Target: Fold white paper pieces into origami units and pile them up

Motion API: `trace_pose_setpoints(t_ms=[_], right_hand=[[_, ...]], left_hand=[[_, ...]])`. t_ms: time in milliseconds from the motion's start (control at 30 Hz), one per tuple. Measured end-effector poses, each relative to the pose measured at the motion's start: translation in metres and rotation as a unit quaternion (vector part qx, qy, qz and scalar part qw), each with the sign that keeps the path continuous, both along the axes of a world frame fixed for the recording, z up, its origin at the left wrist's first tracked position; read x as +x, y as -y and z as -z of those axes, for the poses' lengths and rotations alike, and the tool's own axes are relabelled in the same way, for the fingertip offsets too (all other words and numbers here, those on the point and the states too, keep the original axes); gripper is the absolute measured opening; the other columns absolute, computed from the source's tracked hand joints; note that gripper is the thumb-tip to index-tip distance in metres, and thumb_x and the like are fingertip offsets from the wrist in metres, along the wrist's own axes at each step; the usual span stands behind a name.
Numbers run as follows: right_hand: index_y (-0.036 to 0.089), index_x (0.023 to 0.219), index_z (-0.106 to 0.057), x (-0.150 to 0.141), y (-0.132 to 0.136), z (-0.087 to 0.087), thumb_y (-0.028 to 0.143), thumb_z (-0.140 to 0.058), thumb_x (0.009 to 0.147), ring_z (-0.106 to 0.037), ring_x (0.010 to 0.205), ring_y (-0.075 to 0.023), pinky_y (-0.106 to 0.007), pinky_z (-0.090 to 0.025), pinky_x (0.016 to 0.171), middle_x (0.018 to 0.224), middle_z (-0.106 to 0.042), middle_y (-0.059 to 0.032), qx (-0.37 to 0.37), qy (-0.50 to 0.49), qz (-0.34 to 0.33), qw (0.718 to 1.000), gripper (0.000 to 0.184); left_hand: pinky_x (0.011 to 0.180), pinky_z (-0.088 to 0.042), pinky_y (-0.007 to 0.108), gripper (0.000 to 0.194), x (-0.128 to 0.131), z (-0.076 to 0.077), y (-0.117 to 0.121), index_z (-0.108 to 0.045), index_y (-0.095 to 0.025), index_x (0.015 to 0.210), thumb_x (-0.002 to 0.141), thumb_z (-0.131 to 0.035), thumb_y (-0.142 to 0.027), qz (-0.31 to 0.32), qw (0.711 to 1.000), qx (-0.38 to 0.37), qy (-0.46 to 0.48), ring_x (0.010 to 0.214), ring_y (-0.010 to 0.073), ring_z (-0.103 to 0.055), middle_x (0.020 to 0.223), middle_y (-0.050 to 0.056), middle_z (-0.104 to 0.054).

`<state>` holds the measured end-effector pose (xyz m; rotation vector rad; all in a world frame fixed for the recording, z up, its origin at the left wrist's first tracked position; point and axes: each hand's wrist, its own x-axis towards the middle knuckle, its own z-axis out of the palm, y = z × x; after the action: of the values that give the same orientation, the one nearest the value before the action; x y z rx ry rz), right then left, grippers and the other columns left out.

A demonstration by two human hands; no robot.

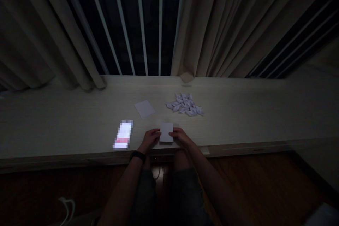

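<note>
A small white sheet of paper [166, 132] is held up between my two hands, just above the front edge of the pale ledge. My left hand [151, 138] pinches its left edge, with the thumb on the near face. At the right edge my right hand [180, 136] grips it the same way. Beyond the sheet lies a cluster of several folded white paper pieces [185, 104] with pointed ends. A flat stack or sheet of square white paper [144, 108] rests to the left of that cluster; which it is I cannot tell.
On the ledge [66, 120], left of my hands, a lit phone [123, 135] lies with its screen blurred. Long beige curtains [212, 24] hang behind, either side of a dark barred window [137, 24]. A white cord [67, 208] shows at the lower left. The room is dim.
</note>
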<state>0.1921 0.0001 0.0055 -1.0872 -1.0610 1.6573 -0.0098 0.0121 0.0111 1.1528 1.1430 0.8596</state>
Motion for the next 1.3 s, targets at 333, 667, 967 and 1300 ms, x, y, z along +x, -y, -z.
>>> trace_pose_setpoints(t_ms=[333,667,967,1300], right_hand=[[0.017,0.095,-0.074,-0.002,0.006,-0.003,0.027,-0.068,0.060,-0.060,0.066,-0.0162,-0.027,-0.044,0.062,0.085,-0.072,-0.0056,0.011,0.026,0.012,1.000,0.037],[0.019,0.100,-0.073,-0.010,0.004,0.010,0.025,-0.055,0.064,-0.052,0.054,-0.0122,-0.025,-0.042,0.058,0.063,-0.068,0.0007,0.046,0.102,0.082,0.990,0.041],[0.023,0.121,-0.062,-0.004,0.001,0.004,0.040,-0.067,0.071,-0.062,0.089,-0.0196,-0.030,-0.047,0.077,0.105,-0.069,-0.0044,0.034,0.008,0.046,0.998,0.053],[0.018,0.091,-0.072,-0.019,-0.015,0.014,0.041,-0.072,0.065,-0.058,0.067,-0.0161,-0.027,-0.044,0.060,0.076,-0.069,-0.0034,0.086,0.131,0.082,0.984,0.034]], left_hand=[[0.042,-0.030,0.021,0.032,0.003,0.008,-0.002,-0.064,-0.013,0.084,0.068,-0.064,-0.041,-0.019,1.000,0.020,-0.005,0.043,0.0083,-0.043,0.051,-0.004,-0.051],[0.043,-0.033,0.020,0.043,0.007,0.011,0.001,-0.056,-0.016,0.078,0.069,-0.064,-0.057,-0.056,0.995,0.068,-0.039,0.043,0.0084,-0.046,0.052,-0.004,-0.053],[0.057,-0.044,0.024,0.035,0.008,0.014,-0.001,-0.061,-0.014,0.084,0.066,-0.070,-0.043,-0.126,0.985,0.098,-0.060,0.065,0.0153,-0.060,0.069,0.004,-0.066],[0.059,-0.046,0.024,0.031,0.005,0.022,-0.002,-0.066,-0.016,0.090,0.067,-0.070,-0.036,-0.072,0.982,0.138,-0.107,0.065,0.0155,-0.062,0.070,0.003,-0.068]])
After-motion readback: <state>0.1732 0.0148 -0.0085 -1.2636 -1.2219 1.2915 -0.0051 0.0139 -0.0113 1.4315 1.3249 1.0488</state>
